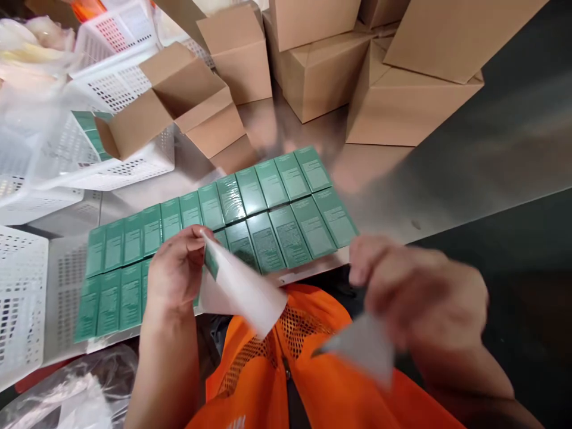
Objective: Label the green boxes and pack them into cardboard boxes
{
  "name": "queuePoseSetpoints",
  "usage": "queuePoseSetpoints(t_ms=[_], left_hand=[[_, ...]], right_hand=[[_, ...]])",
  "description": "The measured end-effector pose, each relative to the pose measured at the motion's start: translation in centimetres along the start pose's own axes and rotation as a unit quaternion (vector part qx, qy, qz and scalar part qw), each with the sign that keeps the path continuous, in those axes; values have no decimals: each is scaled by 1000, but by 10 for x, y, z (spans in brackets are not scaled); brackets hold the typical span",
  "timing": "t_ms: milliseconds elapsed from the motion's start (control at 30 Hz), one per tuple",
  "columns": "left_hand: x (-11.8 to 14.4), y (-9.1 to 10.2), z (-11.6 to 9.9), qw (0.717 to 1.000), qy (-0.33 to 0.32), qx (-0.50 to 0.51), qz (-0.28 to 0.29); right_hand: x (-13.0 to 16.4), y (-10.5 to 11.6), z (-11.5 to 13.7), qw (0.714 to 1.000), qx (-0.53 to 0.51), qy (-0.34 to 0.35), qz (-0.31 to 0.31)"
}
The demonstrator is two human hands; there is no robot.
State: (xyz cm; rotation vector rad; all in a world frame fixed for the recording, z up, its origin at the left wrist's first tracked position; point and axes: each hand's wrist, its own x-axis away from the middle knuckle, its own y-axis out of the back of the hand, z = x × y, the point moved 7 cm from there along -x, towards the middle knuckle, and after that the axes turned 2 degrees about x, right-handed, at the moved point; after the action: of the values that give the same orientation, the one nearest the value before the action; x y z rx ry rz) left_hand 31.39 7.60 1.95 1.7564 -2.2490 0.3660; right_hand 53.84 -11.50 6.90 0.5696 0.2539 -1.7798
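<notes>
My left hand [176,265] pinches a curled white paper sheet [243,289] by its upper corner. A small green patch shows near that corner, and I cannot tell whether it is part of the sheet. Out to the right, my right hand [415,289] is blurred by motion, its fingers closed. A greyish, pointed piece of paper [364,348] hangs from it, also smeared. Beneath and beyond the left hand, green boxes [268,185] with printed faces lie in two long rows, side by side. Part of the near row is hidden by the left hand and the sheet.
The boxes lie along the near edge of a metal table [322,125]. An open carton [192,95] and closed brown cartons [388,101] stand behind. White perforated baskets [129,176] fill the left side. Clear plastic [75,387] lies at lower left.
</notes>
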Motion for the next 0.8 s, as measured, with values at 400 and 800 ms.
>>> queuePoseSetpoints(t_ms=[400, 800], left_hand=[[41, -127, 59, 886, -48, -381, 262], [33, -138, 66, 848, -26, -480, 222]], right_hand=[[-36, 34, -115, 945, -46, -322, -18], [-34, 21, -133, 943, 233, -239, -9]])
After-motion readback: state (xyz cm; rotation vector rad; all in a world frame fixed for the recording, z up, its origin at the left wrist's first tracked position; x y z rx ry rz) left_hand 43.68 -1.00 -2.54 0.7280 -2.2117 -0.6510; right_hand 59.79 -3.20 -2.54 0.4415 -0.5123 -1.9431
